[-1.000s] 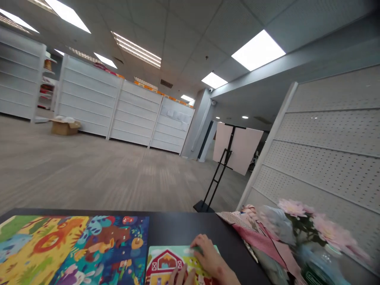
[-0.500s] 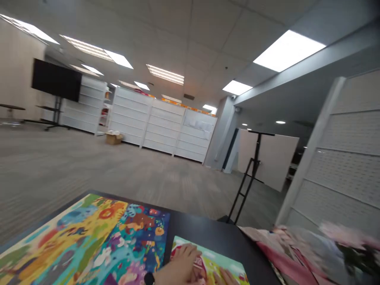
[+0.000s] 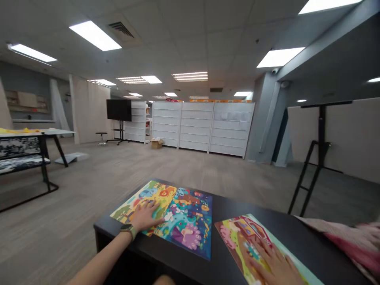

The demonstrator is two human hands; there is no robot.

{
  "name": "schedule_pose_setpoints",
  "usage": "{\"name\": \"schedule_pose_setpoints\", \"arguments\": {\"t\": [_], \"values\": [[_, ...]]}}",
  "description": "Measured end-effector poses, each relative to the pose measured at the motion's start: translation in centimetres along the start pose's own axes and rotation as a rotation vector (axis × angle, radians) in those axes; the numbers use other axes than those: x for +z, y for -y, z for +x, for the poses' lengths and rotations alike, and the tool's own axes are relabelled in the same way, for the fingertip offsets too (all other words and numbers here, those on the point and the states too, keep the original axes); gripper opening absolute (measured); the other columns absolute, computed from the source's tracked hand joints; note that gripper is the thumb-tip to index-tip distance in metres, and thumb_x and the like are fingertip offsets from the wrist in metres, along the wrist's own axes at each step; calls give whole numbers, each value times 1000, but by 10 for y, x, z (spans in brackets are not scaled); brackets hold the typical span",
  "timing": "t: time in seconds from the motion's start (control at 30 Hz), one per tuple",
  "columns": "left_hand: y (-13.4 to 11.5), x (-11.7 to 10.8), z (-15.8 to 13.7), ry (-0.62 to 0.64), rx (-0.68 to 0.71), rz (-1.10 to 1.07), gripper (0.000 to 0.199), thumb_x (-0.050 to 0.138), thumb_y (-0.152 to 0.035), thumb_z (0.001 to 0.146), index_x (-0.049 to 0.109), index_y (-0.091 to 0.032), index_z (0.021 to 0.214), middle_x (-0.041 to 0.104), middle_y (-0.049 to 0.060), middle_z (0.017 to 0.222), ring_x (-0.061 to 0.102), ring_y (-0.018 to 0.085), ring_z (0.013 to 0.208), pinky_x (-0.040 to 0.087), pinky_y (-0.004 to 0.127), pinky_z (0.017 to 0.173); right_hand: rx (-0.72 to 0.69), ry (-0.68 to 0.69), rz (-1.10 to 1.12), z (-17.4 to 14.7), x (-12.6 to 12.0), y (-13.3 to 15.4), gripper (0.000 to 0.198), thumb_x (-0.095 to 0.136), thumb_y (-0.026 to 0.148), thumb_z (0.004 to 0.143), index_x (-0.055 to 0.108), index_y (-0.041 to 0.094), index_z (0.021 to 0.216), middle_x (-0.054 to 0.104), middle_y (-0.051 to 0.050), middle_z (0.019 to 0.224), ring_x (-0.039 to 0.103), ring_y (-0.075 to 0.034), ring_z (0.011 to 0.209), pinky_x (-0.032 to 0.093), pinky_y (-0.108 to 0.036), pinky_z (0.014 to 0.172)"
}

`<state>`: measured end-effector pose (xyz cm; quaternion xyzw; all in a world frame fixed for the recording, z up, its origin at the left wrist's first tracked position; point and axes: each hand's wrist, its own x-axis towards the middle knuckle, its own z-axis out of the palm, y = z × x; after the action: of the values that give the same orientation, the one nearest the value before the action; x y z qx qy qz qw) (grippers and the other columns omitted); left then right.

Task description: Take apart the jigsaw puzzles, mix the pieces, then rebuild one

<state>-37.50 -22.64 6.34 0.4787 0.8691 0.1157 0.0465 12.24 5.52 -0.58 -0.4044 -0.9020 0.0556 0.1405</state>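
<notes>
Seemingly both puzzles look complete: left hand lies flat, fingers spread, on the animal puzzle; right hand rests open on the farm puzzle.

The left hand is laid flat, fingers spread, arm extended; the right hand is apparently pressed flat too.

A large open retail-type room: white shelving units at frame center, carpet floor, ceiling light panels.
</notes>
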Motion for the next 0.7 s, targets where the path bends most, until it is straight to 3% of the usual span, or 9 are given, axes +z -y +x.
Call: {"name": "schedule_pose_setpoints", "arguments": {"t": [0.17, 0.27, 0.33, 0.5, 0.7], "values": [[-8, 7, -2, 9, -25, 67, 100, 41, -86, 79, 33, -23, 156, 25, 10, 165, 13, 40, 153, 13, 66, 119, 532, -64, -146, 3, -43, 5, 72, 40, 66, 88, 50, 28, 148, 39, -15, 160, 31, -46, 145, 17, -68, 111], [-18, 1, -2, 29, -69, 91, 97, 35, -84, 81, 34, -22, 155, 27, 9, 165, 17, 38, 153, 18, 67, 118, 675, -146, -127, 14, -52, 33, 76, 34, 67, 91, 50, 21, 148, 40, -25, 156, 35, -54, 139, 16, -76, 104], [-29, 1, -1, 30, -71, 108, 99, 37, -84, 79, 33, -23, 156, 26, 9, 165, 17, 37, 153, 18, 67, 118, 669, -184, -100, 29, -45, 62, 76, 34, 68, 91, 52, 21, 147, 41, -26, 155, 36, -55, 139, 13, -77, 104], [-63, 10, 0, 57, -42, 127, 96, 38, -83, 78, 35, -26, 155, 24, 5, 165, 13, 37, 154, 16, 70, 118, 497, -199, -42, 61, -19, 124, 62, 42, 61, 91, 57, 29, 143, 49, -17, 153, 37, -47, 142, 15, -69, 112], [-72, 1, -7, 35, -14, 129, 90, 37, -82, 81, 38, -28, 153, 28, 6, 164, 18, 37, 153, 18, 69, 118, 373, -85, -26, 59, -26, 120, 74, 41, 67, 90, 48, 25, 150, 40, -20, 158, 29, -52, 145, 10, -77, 109]]}}
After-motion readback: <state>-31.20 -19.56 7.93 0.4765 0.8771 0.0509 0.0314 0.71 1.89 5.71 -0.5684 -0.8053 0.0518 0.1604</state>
